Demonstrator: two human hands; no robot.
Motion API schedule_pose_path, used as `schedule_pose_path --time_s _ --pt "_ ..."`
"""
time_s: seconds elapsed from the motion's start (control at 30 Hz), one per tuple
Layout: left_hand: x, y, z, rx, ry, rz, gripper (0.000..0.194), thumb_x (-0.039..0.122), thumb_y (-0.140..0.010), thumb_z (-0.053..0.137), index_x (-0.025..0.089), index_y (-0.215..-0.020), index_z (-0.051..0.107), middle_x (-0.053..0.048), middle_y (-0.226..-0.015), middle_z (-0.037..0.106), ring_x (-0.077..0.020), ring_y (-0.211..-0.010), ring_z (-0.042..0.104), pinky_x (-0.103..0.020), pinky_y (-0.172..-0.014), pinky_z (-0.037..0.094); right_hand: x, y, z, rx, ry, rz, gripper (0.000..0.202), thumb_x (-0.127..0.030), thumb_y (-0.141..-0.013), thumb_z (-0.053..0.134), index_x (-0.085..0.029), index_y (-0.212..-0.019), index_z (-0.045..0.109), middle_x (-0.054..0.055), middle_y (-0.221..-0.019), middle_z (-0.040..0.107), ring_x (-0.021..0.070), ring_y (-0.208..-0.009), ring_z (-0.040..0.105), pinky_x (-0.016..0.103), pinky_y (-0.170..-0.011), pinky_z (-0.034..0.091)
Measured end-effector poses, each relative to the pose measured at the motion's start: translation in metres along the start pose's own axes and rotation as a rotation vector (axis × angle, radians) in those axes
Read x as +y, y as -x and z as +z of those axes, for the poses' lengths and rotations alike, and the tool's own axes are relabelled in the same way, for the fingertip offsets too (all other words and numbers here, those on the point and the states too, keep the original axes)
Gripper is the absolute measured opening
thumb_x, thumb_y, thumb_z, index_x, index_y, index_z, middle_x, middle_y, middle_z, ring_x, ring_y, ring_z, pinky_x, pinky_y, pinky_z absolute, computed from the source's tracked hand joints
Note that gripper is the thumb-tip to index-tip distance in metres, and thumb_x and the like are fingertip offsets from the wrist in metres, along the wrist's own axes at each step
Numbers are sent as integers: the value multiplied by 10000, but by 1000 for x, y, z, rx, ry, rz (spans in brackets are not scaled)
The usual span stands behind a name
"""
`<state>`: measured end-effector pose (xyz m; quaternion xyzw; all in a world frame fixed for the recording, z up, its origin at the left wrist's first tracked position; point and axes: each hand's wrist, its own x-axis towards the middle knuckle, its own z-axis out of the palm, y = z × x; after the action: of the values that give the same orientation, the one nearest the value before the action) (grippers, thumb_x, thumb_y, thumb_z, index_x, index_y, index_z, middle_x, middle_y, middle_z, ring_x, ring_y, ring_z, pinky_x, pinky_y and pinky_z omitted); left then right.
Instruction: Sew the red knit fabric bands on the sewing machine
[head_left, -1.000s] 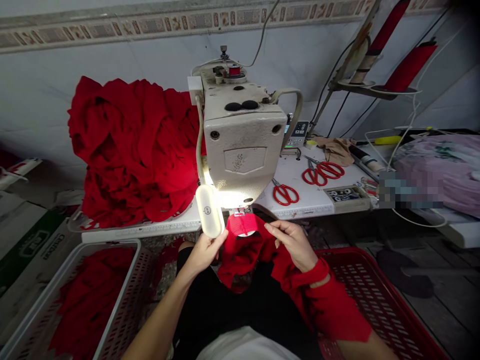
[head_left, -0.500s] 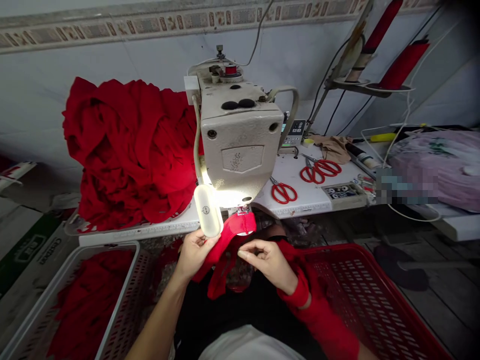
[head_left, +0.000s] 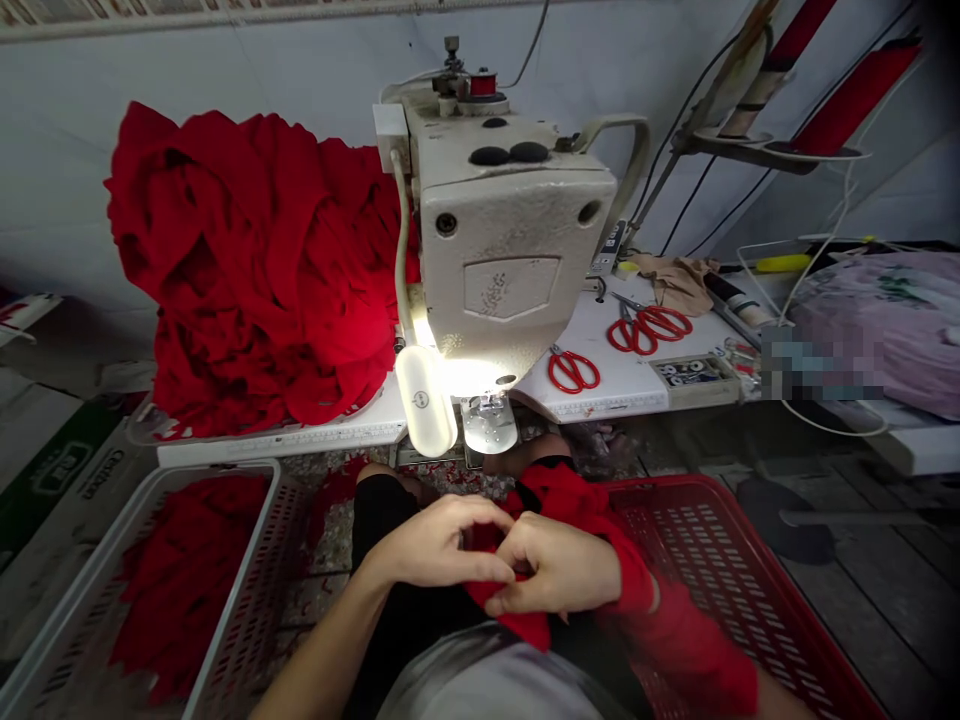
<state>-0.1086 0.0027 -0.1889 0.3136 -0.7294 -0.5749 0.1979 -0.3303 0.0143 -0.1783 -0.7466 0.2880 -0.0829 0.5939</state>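
My left hand [head_left: 442,540] and my right hand [head_left: 559,565] meet over my lap, in front of the sewing machine [head_left: 517,235]. Between them is a piece of red fabric [head_left: 529,628], partly hidden by the fingers. The right hand is closed on it; the left fingers curve around and pinch at it beside the right knuckles. More red cloth [head_left: 570,500] lies over my right thigh, and red fabric surrounds my right wrist and forearm. Beyond the hands, the lit metal sewing arm [head_left: 491,432] under the needle has no cloth on it.
A big heap of red cloth [head_left: 255,270] stands left of the machine. Below it is a white basket [head_left: 266,500] of red pieces; a red basket [head_left: 697,490] sits at right. Red-handled scissors [head_left: 574,370] lie on the table. Red thread cones [head_left: 855,100] stand back right.
The red fabric has come off the machine toward my lap. Both hands have moved down and together, the left rightward, and now hold the fabric. The view has shifted slightly.
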Motion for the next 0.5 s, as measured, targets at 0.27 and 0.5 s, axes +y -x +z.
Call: schedule_pose_path --time_s 0.27,0.5 --pt "-8 1 -2 160 103 -170 297 413 -944 667 131 -867 724 2 -679 594 -111 -608 506 -214 -565 385 23 12 -18 361 -201 128 346 -486 -918 693 -161 -844 786 8 -638 663 129 -532 551 222 -485 400" --pt "-9 4 -3 434 178 -81 352 380 -929 703 136 -1178 755 -23 -729 637 -111 -553 545 -220 -515 427 28 1 -16 616 -365 48 308 -441 -910 716 -148 -876 803 68 -779 767 195 -681 658 291 -618 500"
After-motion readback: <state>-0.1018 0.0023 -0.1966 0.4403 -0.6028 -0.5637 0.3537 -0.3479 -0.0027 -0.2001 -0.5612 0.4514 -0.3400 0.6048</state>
